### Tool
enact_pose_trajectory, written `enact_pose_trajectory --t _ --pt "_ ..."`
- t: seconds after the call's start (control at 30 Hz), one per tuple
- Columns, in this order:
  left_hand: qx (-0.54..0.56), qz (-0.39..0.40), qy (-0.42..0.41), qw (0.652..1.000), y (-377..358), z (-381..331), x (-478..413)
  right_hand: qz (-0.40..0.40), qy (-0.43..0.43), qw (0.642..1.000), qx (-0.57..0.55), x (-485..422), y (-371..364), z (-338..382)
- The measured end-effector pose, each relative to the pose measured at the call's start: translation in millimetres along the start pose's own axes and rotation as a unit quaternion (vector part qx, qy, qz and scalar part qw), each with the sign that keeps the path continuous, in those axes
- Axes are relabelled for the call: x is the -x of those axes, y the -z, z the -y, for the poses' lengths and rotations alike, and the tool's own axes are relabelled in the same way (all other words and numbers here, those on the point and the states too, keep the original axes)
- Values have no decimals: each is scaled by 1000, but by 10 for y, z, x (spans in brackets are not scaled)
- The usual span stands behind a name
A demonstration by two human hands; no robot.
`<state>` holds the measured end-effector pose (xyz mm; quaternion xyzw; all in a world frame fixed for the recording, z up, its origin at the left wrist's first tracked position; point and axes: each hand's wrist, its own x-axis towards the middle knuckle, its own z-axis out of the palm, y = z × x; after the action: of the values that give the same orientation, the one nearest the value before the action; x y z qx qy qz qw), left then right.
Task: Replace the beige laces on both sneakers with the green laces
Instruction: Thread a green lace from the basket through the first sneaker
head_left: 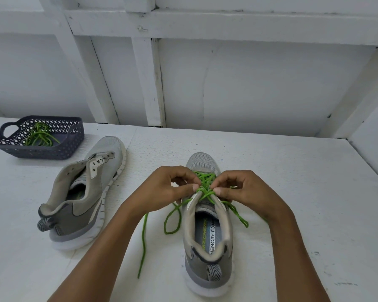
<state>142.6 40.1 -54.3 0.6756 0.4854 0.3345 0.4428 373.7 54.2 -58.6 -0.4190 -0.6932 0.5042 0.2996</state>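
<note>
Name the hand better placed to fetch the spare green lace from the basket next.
Left hand, probably: the basket sits far left, beyond the unlaced sneaker. The right hand must cross over. Both now pinch the green lace.

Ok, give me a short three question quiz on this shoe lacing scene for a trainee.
1. True or false: the far sneaker, beside the basket, has no lace in its eyelets.
2. Where does the spare green lace lie? A in the basket, B on the floor, C inside a sneaker.
3. Which hands pinch the threaded green lace on the near sneaker?
Key: 1 true; 2 A; 3 both, the left hand and the right hand.
</note>
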Motion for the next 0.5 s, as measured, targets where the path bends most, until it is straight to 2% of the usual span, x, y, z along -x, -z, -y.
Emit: enact_pose_trajectory --t 0.27,0.43,0.5 --pt "-97 53 -27 993 46 -55 -87 9 27 999 25 -40 -1 -42" --pt "35 121 46 991 58 -73 -53 31 10 999 -24 -3 67 -56" --pt "41 120 41 991 75 -44 -37 42 10 998 -35 2 81 -60"
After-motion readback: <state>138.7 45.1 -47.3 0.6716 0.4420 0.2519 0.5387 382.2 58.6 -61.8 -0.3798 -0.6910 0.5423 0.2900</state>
